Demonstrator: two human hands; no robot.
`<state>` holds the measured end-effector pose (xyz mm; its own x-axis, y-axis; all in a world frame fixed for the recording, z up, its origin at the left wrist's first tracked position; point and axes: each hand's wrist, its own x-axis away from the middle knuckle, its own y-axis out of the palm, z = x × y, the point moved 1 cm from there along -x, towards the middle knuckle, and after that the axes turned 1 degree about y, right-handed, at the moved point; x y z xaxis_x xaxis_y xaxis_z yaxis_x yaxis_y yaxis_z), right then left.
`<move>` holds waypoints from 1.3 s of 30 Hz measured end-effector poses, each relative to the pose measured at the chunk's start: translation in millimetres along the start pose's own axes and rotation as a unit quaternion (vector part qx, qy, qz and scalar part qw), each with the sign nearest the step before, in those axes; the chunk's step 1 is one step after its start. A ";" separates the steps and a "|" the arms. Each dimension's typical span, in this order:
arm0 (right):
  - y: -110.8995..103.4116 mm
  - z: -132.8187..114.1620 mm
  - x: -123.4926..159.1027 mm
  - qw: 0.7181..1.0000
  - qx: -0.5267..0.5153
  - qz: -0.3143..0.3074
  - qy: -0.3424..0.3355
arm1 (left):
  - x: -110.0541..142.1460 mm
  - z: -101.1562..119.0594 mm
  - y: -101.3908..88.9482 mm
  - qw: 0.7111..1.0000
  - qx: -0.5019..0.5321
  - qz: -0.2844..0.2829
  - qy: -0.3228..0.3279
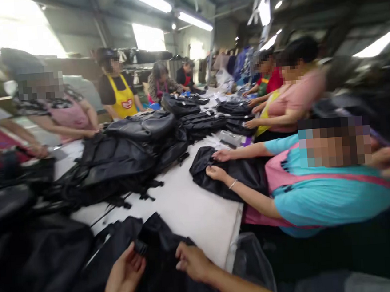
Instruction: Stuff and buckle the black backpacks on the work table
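At the bottom of the head view, my left hand [124, 275] pinches a small black plastic buckle [141, 246] on a black fabric bag [154, 237] that lies on the near end of a long white table [189, 208]. My right hand [191, 261] is closed on the same bag's fabric, just right of the buckle. The bag spreads toward me and covers the table's near edge.
A large pile of black backpacks [125, 159] fills the table's left middle, with more stacked farther back [206, 118]. A person in a turquoise shirt [318, 195] at right handles another black bag [226, 170]. Several other people stand along both sides.
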<state>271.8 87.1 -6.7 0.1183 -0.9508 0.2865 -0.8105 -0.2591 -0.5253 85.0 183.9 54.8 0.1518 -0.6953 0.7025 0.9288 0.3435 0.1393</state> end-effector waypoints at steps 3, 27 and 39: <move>3.7 2.2 -5.4 1.000 -0.011 0.002 -0.006 | 10.0 3.9 -29.2 0.989 0.133 0.013 -0.057; 2.1 -16.7 5.4 0.997 -0.041 0.069 0.021 | 17.6 -17.6 4.2 0.989 -0.009 -0.145 0.042; 8.4 -4.3 1.6 0.998 0.052 0.042 0.021 | 7.2 -9.1 -7.3 0.987 0.003 -0.141 0.073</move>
<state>262.7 84.1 -7.2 0.0253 -0.9624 0.2704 -0.7528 -0.1963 -0.6283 82.4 170.6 52.4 -0.0648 -0.8478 0.5264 0.9391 0.1267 0.3196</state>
